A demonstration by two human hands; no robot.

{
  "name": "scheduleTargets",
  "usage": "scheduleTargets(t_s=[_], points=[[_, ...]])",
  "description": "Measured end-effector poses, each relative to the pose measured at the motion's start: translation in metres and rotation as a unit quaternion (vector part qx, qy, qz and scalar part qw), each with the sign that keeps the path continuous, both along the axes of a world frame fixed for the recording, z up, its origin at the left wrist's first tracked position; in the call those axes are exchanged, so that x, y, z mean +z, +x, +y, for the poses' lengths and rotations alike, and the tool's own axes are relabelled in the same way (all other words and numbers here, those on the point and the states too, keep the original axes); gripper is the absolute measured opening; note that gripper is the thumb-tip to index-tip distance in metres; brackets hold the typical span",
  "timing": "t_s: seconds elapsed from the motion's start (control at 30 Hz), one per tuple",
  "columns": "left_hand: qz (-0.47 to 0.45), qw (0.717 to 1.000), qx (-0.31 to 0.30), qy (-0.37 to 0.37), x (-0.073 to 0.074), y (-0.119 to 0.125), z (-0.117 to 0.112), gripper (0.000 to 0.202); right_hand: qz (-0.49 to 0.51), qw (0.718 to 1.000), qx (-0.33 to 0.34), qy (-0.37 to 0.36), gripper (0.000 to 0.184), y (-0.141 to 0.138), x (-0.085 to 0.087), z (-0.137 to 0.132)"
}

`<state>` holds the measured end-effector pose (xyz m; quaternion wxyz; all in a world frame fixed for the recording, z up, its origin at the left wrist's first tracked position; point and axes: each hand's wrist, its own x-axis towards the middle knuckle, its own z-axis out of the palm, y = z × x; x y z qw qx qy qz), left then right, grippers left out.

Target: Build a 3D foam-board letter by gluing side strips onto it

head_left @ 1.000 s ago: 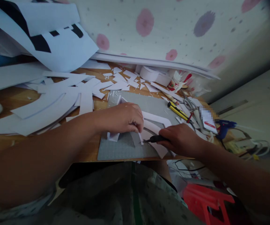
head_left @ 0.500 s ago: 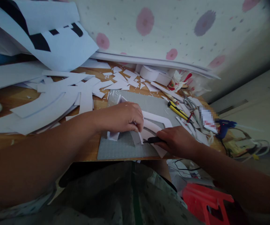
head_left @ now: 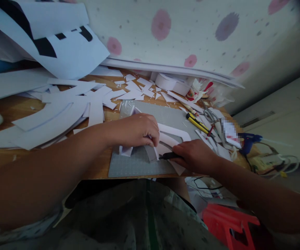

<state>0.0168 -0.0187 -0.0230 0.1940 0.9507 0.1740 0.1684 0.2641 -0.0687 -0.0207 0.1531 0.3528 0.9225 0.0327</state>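
Looking down on two bare forearms (head_left: 61,166), in from either side and converging over a grey cutting mat (head_left: 129,168) at the near edge of a wooden table (head_left: 17,107). On the left, slanting upward to the wrist, then angled down through the knuckles, with the back of the left hand (head_left: 140,130) uppermost and its fingers curled under. Pinching a curved white strip (head_left: 152,153) between thumb and bent fingers, with its near end down by the mat, between the two hands. On the right, also slanting upward, with the right hand (head_left: 195,157) closed round a black-handled tool (head_left: 168,156), gripped firmly and pointing left, nearly level. Set with its tip at the strip's near end; too small to tell whether touching. Also on the mat, beyond and between the hands: curved white pieces (head_left: 176,130). Farther off past the right hand: a yellow cutter (head_left: 197,123), then a blue glue gun (head_left: 251,141). Scattered beyond the mat: paper scraps (head_left: 133,94). Heaped to the left: long white offcuts (head_left: 45,116)
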Motion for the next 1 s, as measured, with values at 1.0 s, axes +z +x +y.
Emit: scheduleTargets(t_s=[1.0], points=[[-0.016, 1.0, -0.006, -0.001, -0.0019, -0.0005, 0.0014, 0.014, -0.048, 0.999, 0.01, 0.022, 0.029, -0.006, 0.0008, -0.0022]])
